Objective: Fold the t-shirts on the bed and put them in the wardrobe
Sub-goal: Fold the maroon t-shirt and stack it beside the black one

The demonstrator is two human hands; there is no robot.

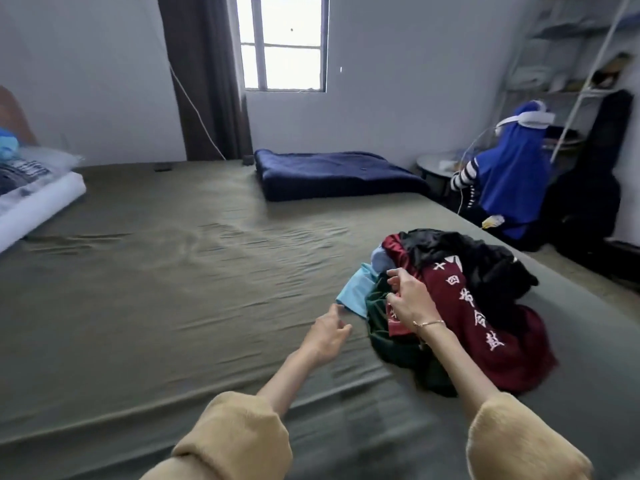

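right hand (pixel 408 299) — seemingly pinching t-shirts pile (pixel 460 306) | left hand (pixel 327 336) — relaxed, just beside pile

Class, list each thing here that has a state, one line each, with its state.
t-shirts: unfolded, heaped on the bed
left hand: open, reaching toward the heap
right hand: pinching cloth in the heap
blue blanket: folded
curtain: drawn aside

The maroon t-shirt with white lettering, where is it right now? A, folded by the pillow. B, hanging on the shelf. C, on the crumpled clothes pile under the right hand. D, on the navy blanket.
C: the maroon t-shirt lies unfolded on the clothes pile, with the right hand over its near edge.
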